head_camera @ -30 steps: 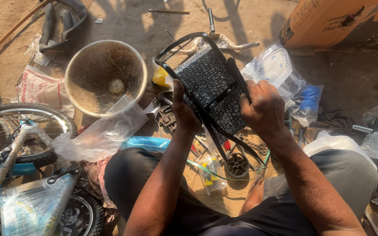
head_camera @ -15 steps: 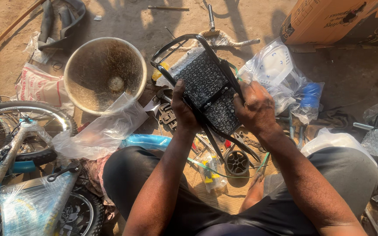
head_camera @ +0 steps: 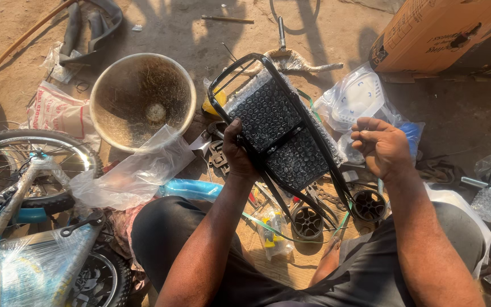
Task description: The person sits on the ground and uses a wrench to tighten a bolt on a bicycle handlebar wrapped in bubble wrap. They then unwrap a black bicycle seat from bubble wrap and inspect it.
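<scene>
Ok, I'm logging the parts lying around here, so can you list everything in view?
rack: one, black, bubble-wrapped, held up at centre
metal bowl: one, dull brown, on the ground upper left
plastic bag: one, clear, below the bowl
bicycle wheel: one, black tyre, far left
wrapped bicycle frame: one, blue, lower left
cardboard box: one, brown, upper right
bagged white part: one, right of the rack
round black parts: two, under the rack
left hand: gripping the rack's edge
right hand: off the rack, fingers curled
</scene>
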